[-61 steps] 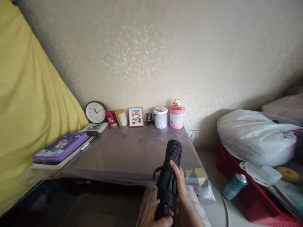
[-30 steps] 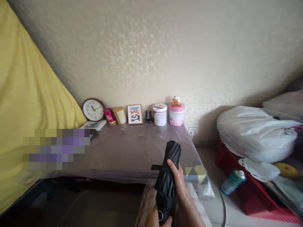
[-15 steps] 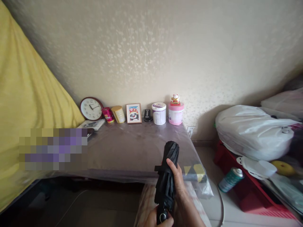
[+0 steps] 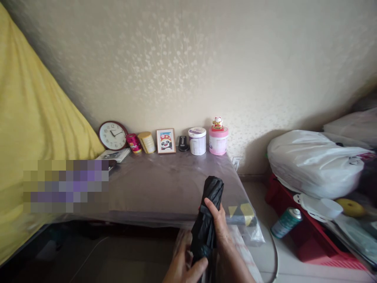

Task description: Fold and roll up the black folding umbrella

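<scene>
A folded black umbrella [image 4: 207, 220] is held upright at a slight tilt in front of the table's near edge. My right hand [image 4: 220, 226] wraps round its upper middle from the right, thumb across the strap area. Lower down, my left hand [image 4: 187, 265] grips the base of the canopy from the left, with its thumb pressed on the dark fabric. The handle is mostly hidden by my left hand and the frame's bottom edge.
The plastic-covered table [image 4: 153, 184] carries a wall clock [image 4: 113, 135], a panda picture frame [image 4: 166, 141], a white tub [image 4: 197, 141] and a pink tub [image 4: 218, 141] with a cat figurine. On the right stand a red crate [image 4: 312, 243], a spray can [image 4: 286, 223] and a white bag [image 4: 315, 165].
My left hand has moved up from the handle to the lower canopy. The strap that stuck out to the left now lies against the umbrella. My right hand stays on the upper part.
</scene>
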The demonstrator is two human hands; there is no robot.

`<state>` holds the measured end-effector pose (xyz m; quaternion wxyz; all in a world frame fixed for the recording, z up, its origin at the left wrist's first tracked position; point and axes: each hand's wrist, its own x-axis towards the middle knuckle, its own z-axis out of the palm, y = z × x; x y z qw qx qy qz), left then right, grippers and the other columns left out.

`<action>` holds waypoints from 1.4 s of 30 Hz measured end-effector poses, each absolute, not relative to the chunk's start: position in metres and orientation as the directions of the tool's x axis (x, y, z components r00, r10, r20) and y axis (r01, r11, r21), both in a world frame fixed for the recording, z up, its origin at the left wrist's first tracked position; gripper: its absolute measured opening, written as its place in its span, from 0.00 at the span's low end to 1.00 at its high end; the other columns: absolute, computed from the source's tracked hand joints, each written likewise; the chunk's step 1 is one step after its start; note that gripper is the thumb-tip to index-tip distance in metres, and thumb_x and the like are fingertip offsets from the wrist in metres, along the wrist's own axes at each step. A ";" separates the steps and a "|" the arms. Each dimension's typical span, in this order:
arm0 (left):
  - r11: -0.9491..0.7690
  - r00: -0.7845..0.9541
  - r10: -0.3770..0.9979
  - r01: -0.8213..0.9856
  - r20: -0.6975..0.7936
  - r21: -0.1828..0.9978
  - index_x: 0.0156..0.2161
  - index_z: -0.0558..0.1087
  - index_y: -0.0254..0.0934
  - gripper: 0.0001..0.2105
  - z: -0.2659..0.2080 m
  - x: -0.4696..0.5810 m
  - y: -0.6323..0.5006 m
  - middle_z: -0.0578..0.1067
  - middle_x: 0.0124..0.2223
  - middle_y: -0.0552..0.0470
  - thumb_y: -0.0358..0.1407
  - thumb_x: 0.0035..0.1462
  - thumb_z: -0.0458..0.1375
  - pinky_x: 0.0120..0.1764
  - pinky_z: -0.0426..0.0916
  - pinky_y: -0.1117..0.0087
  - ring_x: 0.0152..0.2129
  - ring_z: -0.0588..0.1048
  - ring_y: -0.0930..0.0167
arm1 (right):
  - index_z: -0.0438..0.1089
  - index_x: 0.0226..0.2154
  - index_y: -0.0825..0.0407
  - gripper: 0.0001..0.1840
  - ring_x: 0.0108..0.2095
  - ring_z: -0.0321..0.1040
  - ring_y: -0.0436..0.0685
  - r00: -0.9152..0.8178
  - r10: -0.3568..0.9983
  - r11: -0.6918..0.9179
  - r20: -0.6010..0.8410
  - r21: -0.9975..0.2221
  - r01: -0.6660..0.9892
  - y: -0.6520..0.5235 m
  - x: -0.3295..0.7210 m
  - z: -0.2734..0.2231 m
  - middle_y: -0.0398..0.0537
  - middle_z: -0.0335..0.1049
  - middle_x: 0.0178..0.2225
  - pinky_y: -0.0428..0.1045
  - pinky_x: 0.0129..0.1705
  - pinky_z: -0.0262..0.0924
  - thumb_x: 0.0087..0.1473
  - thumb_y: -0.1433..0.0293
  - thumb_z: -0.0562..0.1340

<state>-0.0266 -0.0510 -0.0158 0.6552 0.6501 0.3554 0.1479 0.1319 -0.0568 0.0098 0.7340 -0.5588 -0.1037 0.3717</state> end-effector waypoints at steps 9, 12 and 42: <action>-0.060 0.694 0.715 0.180 -0.084 0.982 0.56 0.59 0.37 0.28 0.021 0.000 -0.038 0.65 0.57 0.43 0.45 0.51 0.59 0.55 0.56 0.64 0.55 0.62 0.61 | 0.67 0.37 0.54 0.25 0.30 0.67 0.54 0.715 0.693 0.142 -0.091 -0.955 -0.259 -0.053 0.118 0.013 0.42 0.70 0.28 0.47 0.34 0.64 0.37 0.58 0.69; 0.024 0.752 0.655 0.074 -0.072 0.997 0.53 0.64 0.37 0.25 0.027 0.000 -0.036 0.70 0.52 0.46 0.43 0.51 0.60 0.53 0.60 0.65 0.52 0.66 0.62 | 0.65 0.40 0.54 0.26 0.28 0.67 0.54 0.673 0.736 0.161 -0.079 -0.945 -0.286 -0.054 0.116 0.011 0.43 0.70 0.28 0.47 0.32 0.64 0.40 0.58 0.68; 0.491 0.630 0.649 0.082 -0.427 0.867 0.45 0.65 0.35 0.28 0.033 -0.010 -0.009 0.72 0.22 0.57 0.47 0.40 0.64 0.18 0.64 0.75 0.16 0.72 0.72 | 0.71 0.40 0.50 0.18 0.37 0.67 0.56 0.511 0.836 0.131 0.202 -0.976 0.172 -0.075 0.152 0.003 0.47 0.72 0.36 0.49 0.42 0.61 0.53 0.56 0.58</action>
